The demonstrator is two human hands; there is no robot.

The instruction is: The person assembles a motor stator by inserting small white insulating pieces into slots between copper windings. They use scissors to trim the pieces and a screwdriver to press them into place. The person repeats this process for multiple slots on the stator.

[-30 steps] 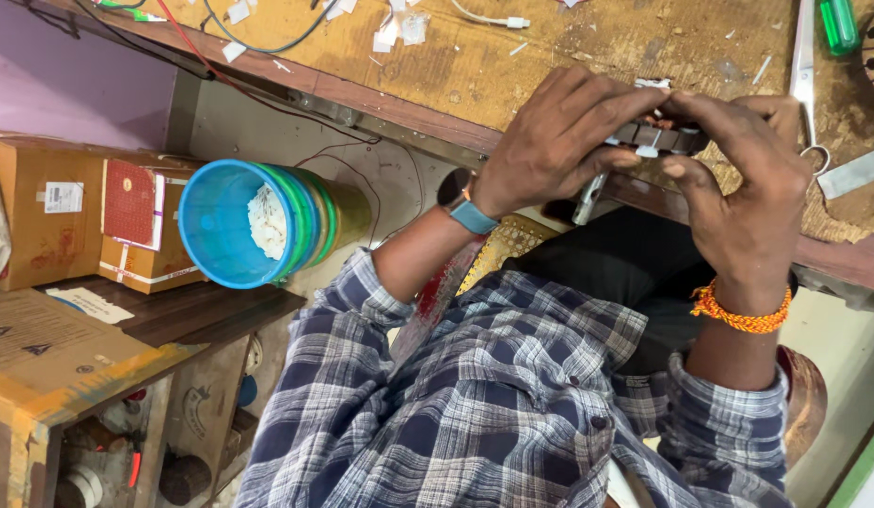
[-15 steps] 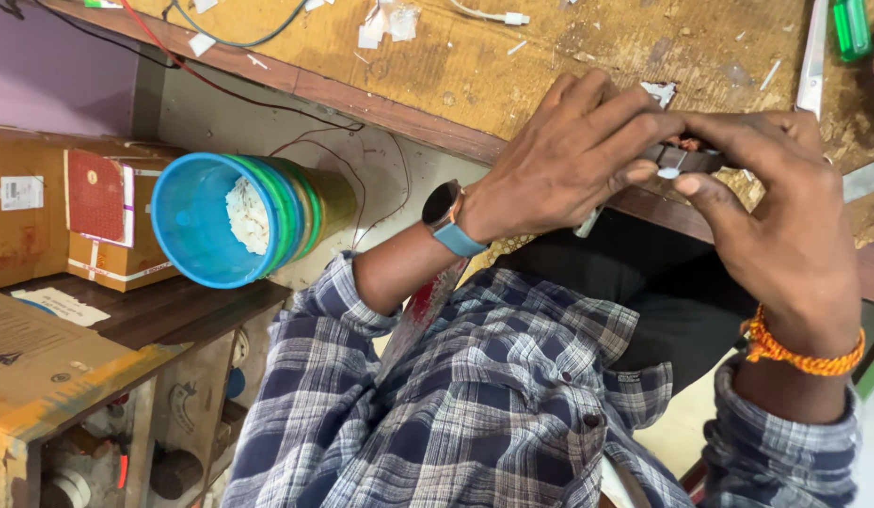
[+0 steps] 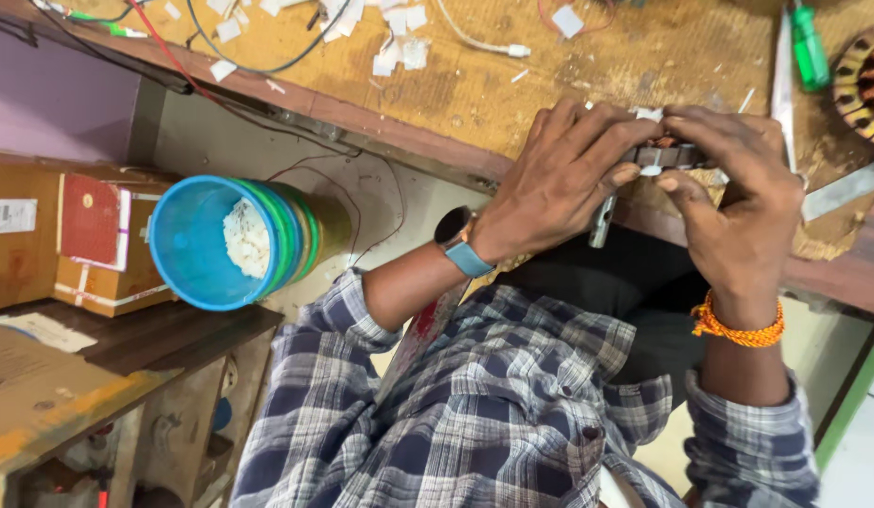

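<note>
Head view, left hand [image 3: 559, 183], right hand [image 3: 738, 202] gripping small metal part [image 3: 665, 155], lengthwise between them.

— What's that bench [image 3: 550, 85] made of?
— Rough, scarred wood, matt, littered with paper scraps [image 3: 399, 52].
— And at nine o'clock?
— Glossy blue plastic buckets [image 3: 197, 240], beside matt cardboard boxes [image 3: 94, 245].
— The part [image 3: 665, 156] being gripped?
— Dull grey metal.

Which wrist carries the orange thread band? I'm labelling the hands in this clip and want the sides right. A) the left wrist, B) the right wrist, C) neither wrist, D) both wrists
B: the orange thread band circles the wrist below the right hand, while the left hand has a smartwatch with a blue strap on its wrist instead.
</note>
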